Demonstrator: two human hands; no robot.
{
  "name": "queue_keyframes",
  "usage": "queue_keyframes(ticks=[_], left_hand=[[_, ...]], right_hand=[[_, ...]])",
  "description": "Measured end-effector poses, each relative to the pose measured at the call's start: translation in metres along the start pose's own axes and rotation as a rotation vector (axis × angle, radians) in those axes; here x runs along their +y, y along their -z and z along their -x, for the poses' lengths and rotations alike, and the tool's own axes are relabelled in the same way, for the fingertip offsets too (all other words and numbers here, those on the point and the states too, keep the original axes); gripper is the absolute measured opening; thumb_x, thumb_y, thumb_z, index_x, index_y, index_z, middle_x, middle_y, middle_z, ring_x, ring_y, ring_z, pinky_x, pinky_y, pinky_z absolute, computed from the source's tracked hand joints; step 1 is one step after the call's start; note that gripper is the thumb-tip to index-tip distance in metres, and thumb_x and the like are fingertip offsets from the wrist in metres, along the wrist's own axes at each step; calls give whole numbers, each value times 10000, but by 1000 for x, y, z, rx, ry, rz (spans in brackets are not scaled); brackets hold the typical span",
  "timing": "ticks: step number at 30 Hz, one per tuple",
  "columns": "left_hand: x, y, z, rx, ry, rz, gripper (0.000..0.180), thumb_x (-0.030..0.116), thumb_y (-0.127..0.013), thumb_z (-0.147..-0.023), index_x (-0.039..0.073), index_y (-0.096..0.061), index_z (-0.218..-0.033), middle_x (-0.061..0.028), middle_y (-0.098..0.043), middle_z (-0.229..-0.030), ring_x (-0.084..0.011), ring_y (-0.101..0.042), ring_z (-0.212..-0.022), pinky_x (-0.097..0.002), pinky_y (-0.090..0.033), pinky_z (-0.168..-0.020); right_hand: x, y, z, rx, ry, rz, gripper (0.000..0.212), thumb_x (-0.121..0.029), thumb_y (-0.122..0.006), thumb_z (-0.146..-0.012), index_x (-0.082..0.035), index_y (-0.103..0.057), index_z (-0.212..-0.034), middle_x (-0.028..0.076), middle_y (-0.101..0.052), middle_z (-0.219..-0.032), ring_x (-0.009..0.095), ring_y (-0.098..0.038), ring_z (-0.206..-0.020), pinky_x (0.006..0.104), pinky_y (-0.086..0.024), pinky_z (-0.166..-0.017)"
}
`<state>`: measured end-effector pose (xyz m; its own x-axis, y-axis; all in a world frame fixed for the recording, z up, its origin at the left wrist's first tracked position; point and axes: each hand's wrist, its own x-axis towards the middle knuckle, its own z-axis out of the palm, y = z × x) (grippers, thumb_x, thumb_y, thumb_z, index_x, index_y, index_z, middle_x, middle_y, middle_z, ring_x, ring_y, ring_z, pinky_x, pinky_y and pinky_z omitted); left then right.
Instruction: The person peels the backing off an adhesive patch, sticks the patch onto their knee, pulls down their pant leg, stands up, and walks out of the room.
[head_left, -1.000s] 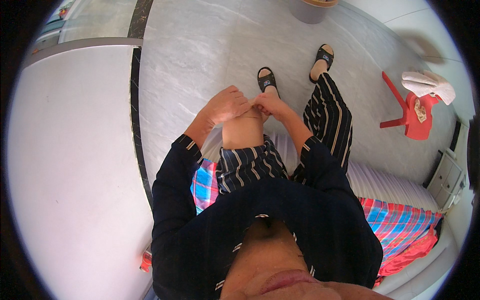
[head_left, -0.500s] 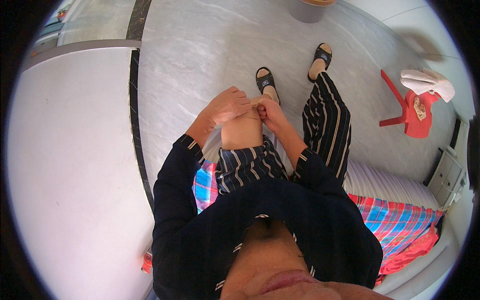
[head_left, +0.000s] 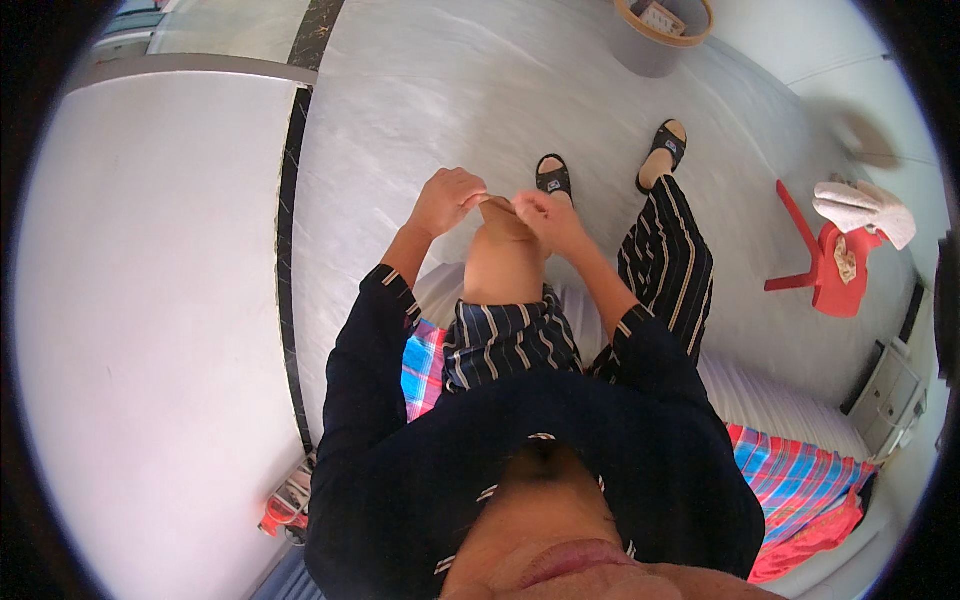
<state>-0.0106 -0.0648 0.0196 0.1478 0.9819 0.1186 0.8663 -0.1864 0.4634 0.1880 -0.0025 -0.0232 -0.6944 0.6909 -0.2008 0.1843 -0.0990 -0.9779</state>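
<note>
My left hand (head_left: 446,201) and my right hand (head_left: 549,219) are at my left knee, one on each side. Between them stretches the top edge of a tan, skin-coloured stocking (head_left: 499,212), drawn up over the knee. Both hands have closed fingers pinching that edge. A faint line crosses the bare thigh (head_left: 502,270) just above it. Higher on the thigh bunches the rolled-up leg of my dark striped trousers (head_left: 508,340). The right trouser leg (head_left: 668,265) hangs down to the ankle. Black open-toed slippers (head_left: 553,177) are on both feet.
A red plastic stool (head_left: 838,275) stands at the right, with a crumpled beige cloth (head_left: 845,258) and a whitish folded cloth (head_left: 865,210) on it. A grey bin (head_left: 648,52) is at the far side. Plaid bedding (head_left: 790,475) lies beneath me; a white panel (head_left: 150,300) rises at the left.
The view has shifted, showing more of the bin. My hands have moved apart, spreading the stocking's edge between them; before, they were close together at the knee.
</note>
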Motion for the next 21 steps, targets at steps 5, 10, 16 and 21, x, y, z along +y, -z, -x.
queue_keyframes(ticks=[5,10,16,21], left_hand=[[-23,-6,7,-5,61,-40,65,133,-584,-728,115,-526,-751,-20,-552,-712,-217,-533,-716,-349,-404,-615],[-36,-24,11,6,115,85,70,159,-579,-725,103,-540,-742,-23,-562,-722,-242,-538,-745,-358,-421,-642],[-20,-5,-34,-207,6,-48,92,184,-609,-687,117,-554,-716,-6,-570,-738,-219,-545,-751,-360,-416,-614],[-10,-3,-60,-402,-101,-271,112,214,-629,-651,125,-567,-675,-9,-562,-705,-215,-545,-739,-365,-409,-607]], right_hand=[[-6,-5,15,-66,178,166,230,-226,-560,-766,-22,-607,-861,109,-615,-797,221,-587,-702,307,-451,-628],[-21,-4,6,-33,113,196,257,-259,-578,-755,-19,-615,-839,105,-610,-755,239,-583,-690,309,-451,-630],[-44,-6,-26,-61,-204,432,405,-423,-625,-691,-33,-578,-792,116,-600,-717,266,-595,-716,344,-458,-644],[-13,-22,-45,-47,-223,591,419,-435,-596,-702,-23,-563,-771,132,-614,-733,289,-597,-711,380,-455,-625]])
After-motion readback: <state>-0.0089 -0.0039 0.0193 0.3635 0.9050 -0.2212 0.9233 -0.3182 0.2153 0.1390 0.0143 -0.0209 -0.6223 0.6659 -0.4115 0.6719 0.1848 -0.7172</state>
